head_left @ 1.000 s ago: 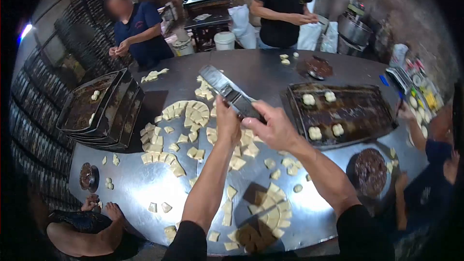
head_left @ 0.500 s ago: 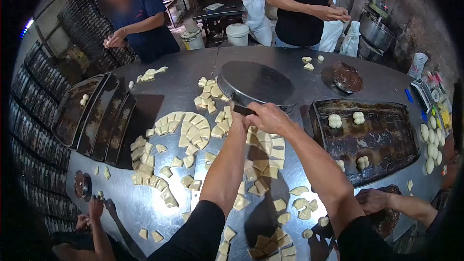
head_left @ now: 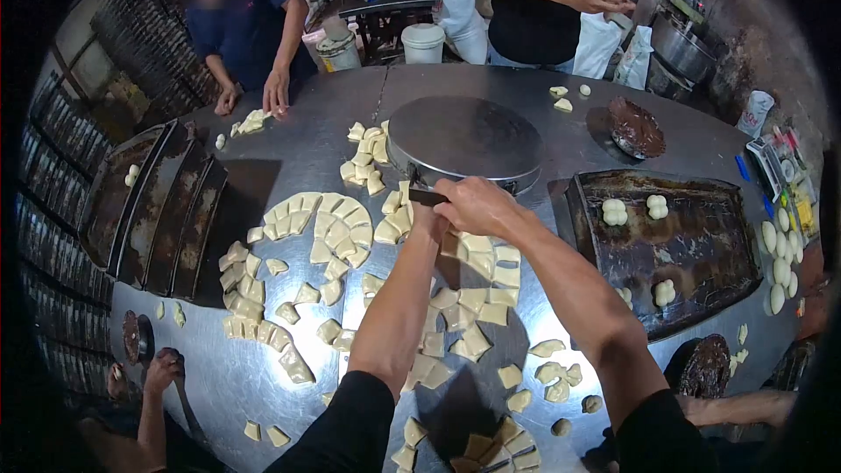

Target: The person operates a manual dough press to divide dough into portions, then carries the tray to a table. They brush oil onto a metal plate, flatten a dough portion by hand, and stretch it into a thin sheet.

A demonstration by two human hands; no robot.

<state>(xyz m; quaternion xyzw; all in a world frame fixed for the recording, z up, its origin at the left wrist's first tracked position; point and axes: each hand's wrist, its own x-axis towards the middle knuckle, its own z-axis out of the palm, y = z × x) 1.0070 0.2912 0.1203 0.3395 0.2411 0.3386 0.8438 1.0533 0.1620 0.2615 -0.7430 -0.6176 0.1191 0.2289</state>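
Observation:
Both my hands meet at the near edge of a large round metal pan (head_left: 464, 142), at its dark handle (head_left: 427, 197). My right hand (head_left: 477, 208) is closed around the handle from above. My left hand (head_left: 429, 221) is closed just below it, partly hidden by the right. The pan's flat dark face is turned upward over the metal table (head_left: 289, 438). Cut pieces of pale dough (head_left: 342, 229) lie to the left of my forearms, and more dough pieces (head_left: 477, 298) lie between them.
A dark tray (head_left: 683, 250) with dough balls stands right; stacked trays (head_left: 166, 219) stand left. Dark filling (head_left: 637, 127) sits at the back right. Two people (head_left: 250, 17) (head_left: 543, 9) stand across the table. Co-workers' hands (head_left: 162, 370) show at the lower left; a forearm (head_left: 745, 407) at the lower right.
The view has shifted slightly. The pan is still held at its handle. The person at the back left has lowered both hands to the table, one onto the dough there.

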